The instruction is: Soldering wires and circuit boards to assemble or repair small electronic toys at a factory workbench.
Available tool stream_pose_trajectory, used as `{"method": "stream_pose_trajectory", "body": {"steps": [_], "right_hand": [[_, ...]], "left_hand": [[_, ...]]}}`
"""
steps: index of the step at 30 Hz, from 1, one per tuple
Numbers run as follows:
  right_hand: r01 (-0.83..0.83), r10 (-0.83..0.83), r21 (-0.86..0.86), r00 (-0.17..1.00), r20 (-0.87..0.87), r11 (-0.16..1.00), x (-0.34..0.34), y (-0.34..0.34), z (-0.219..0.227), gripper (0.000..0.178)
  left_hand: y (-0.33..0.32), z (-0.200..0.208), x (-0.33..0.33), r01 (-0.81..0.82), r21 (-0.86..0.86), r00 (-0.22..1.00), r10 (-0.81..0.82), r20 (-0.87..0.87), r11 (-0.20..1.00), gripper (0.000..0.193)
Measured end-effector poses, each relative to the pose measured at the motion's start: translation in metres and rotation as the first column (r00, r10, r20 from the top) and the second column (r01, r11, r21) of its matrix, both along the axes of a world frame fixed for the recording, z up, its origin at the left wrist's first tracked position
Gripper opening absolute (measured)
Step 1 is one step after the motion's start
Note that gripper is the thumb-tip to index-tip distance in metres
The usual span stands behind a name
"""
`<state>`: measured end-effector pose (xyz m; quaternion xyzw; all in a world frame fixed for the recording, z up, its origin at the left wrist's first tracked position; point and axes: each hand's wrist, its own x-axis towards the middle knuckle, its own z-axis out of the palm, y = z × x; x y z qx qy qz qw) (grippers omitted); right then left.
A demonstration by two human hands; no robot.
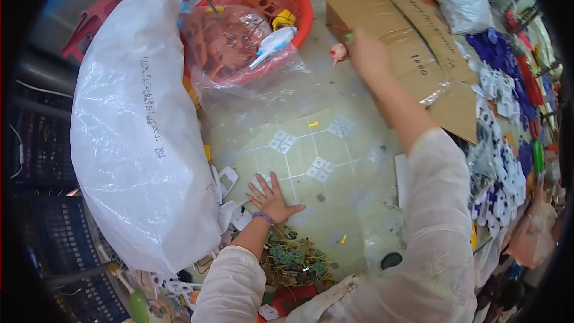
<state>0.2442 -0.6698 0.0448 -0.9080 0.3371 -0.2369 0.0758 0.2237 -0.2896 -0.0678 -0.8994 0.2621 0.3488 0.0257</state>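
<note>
My left hand (270, 203) lies flat on the patterned tabletop (287, 107) with its fingers spread, holding nothing. A bracelet circles that wrist, and a heap of small green circuit boards with wires (296, 257) lies just below it. Far forward, my right arm reaches to the cardboard box (412, 42). There my right hand (368, 54) has its fingers closed around a small pink plastic piece (338, 54), which hangs at the left of the fingers. A bit of green shows at the fingertips. Just how the piece is gripped is hard to make out.
A big white plastic sack (140, 137) fills the left side. Behind stands a red basket (305, 6) with pink parts in clear plastic and a white-and-blue bottle-shaped thing (276, 42). White and purple parts (499, 93) pile up at the right. A dark round object (391, 260) lies near me.
</note>
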Motion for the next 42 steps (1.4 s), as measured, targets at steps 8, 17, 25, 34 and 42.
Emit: {"method": "stream_pose_trajectory", "body": {"steps": [8,17,25,34,42], "right_hand": [[0.277,-0.309,0.371,0.951,0.027,0.886,-0.182,-0.134,0.017,0.033],[0.203,-0.205,0.115,0.979,0.004,0.972,-0.173,-0.125,0.011,0.045],[-0.589,0.012,-0.435,0.603,-0.798,0.681,-0.14,0.036,-0.068,0.037],[-0.423,0.165,-0.074,0.501,-0.85,0.903,-0.185,0.067,-0.123,0.059],[-0.203,-0.008,-0.14,0.541,-0.841,0.969,-0.205,0.073,-0.112,0.027]], "left_hand": [[-0.013,0.004,-0.002,0.001,0.029,0.999,0.001,-0.053,1.0,0.135],[-0.017,0.006,0.0,-0.004,0.023,0.999,0.005,-0.044,1.0,0.136],[-0.014,0.007,0.002,0.006,0.01,1.0,-0.005,-0.015,1.0,0.137],[-0.014,0.007,0.0,-0.019,0.033,0.999,0.02,-0.043,0.999,0.136],[-0.011,0.01,0.0,0.006,0.047,0.999,-0.005,-0.037,0.999,0.137]]}}
